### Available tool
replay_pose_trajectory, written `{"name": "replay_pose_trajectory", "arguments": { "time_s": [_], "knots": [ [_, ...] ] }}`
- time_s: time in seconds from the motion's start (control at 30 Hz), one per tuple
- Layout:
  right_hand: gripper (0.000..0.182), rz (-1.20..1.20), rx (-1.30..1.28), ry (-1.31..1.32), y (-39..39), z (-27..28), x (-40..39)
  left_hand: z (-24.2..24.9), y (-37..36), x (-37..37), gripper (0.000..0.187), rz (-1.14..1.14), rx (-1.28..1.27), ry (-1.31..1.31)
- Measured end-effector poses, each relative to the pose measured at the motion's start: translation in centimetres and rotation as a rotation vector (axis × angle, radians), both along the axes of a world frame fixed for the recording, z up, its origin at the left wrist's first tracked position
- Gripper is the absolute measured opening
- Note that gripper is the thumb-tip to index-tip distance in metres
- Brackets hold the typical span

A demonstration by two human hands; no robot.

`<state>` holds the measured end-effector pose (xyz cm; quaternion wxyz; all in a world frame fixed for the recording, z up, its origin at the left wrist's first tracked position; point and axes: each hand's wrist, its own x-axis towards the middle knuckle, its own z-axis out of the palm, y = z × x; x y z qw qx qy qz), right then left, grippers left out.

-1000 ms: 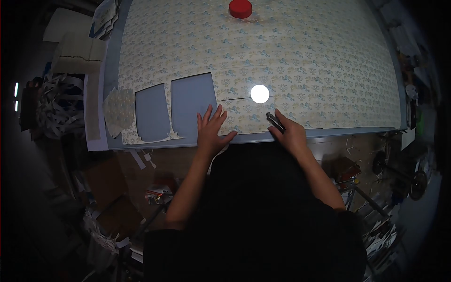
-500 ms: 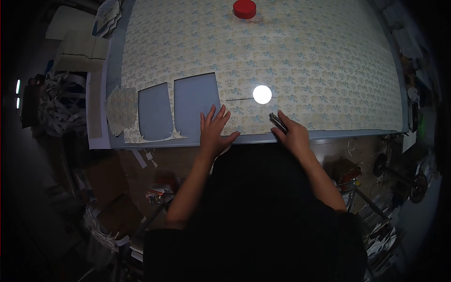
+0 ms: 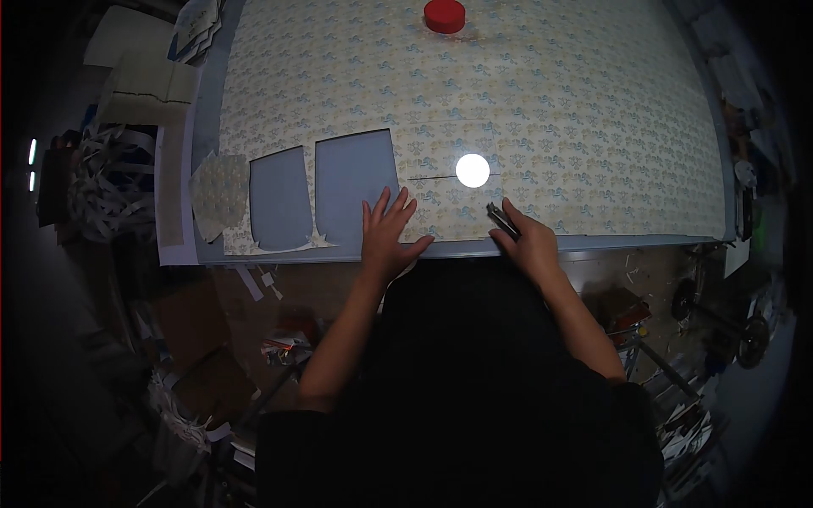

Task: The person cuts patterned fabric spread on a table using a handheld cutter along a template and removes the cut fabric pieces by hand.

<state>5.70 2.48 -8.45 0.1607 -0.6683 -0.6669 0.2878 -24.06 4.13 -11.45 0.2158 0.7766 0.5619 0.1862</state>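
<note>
A large patterned sheet [image 3: 584, 127], cream with small blue and tan motifs, covers the tabletop. My left hand [image 3: 390, 233] presses flat on its near edge with the fingers spread, just right of the larger cut-out opening [image 3: 356, 173]. In my right hand [image 3: 532, 243] is a short dark metal tool [image 3: 503, 221] that looks like a utility knife, its tip pointing up and left over the sheet. Beyond the hands a thin dark straight line [image 3: 430, 179] runs across the sheet, partly covered by a bright white disc [image 3: 472, 171].
Left of the larger opening is a smaller cut-out [image 3: 279, 195], with a loose patterned piece [image 3: 218, 199] beside it. A round red object [image 3: 445, 16] sits at the far side. Paper strips [image 3: 114, 173] are heaped off the table's left side. The blue-grey table edge [image 3: 305, 256] runs before me.
Both hands keep practically the same place and grip. The view has shifted very slightly.
</note>
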Motion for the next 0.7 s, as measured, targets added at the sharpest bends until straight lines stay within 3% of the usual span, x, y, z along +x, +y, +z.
{"name": "replay_pose_trajectory", "arguments": {
  "time_s": [0.7],
  "knots": [
    [0.062,0.014,0.015,-0.004,0.08,-0.08,0.05,0.02,0.10,-0.07,0.072,0.001,-0.022,-0.017]
  ]
}}
